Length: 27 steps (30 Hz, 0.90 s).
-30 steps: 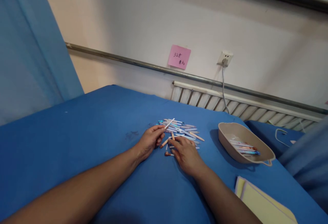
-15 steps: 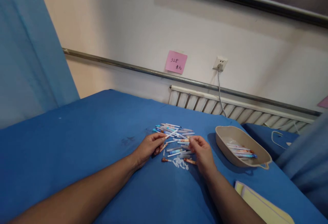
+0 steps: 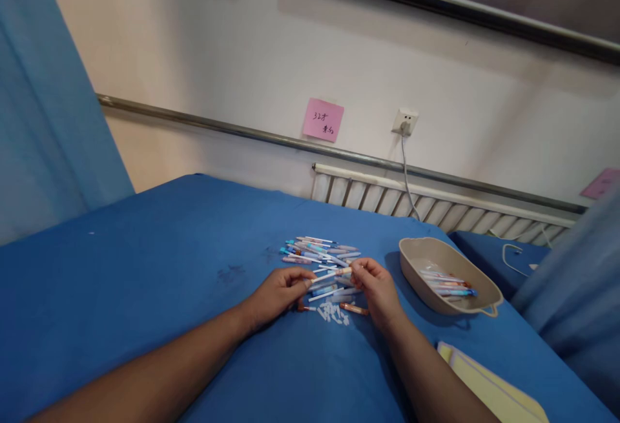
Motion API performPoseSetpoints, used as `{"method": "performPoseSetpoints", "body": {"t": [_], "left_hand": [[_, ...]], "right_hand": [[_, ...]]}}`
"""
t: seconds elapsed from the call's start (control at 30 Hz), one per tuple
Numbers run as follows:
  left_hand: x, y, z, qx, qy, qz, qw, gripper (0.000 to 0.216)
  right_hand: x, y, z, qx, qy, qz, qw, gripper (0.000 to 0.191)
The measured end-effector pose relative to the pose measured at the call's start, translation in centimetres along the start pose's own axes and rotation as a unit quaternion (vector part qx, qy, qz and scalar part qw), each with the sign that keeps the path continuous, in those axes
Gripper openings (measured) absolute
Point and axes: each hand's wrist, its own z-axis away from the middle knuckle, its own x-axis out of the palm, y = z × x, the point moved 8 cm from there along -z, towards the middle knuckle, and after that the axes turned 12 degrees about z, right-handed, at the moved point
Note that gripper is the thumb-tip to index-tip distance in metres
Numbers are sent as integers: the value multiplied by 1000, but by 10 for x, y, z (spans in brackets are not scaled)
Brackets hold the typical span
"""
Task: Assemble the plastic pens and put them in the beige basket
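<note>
Head view: left hand (image 3: pixel 278 290) and right hand (image 3: pixel 378 286) each pinch one end of a white stick (image 3: pixel 332 274). It lies crosswise, right end slightly higher, over the pens (image 3: pixel 314 248) left of the tray (image 3: pixel 411 260). Blue cloth (image 3: pixel 145 268) covers the table; pink note (image 3: pixel 323 119) on the wall behind.

The table (image 3: pixel 145 268) is covered by a blue cloth. A heap of pens (image 3: pixel 314 248) is scattered just beyond the left grip (image 3: pixel 276 294) and right grip (image 3: pixel 378 290), with white bits (image 3: pixel 333 312) between them. A beige tray (image 3: pixel 433 256) is set to their right, and a yellow pad (image 3: pixel 489 387) lies nearer.
</note>
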Motion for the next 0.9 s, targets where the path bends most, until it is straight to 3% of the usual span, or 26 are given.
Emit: {"method": "performPoseSetpoints", "body": {"t": [0.2,0.37,0.63,0.9], "left_hand": [[7,1,4,7,-40,-71,997,34],[16,4,9,10,-61,-50,997,34],[16,1,8,-22,-54,-30,998,33],[14,1,9,2,-45,-13,999,29]], "right_hand": [[27,1,11,36,-82,47,995,37],[33,4,17,76,-92,57,991,42],[38,-5,19,43,-141,56,988,37],[46,-11,21,-27,-172,72,982,25]]}}
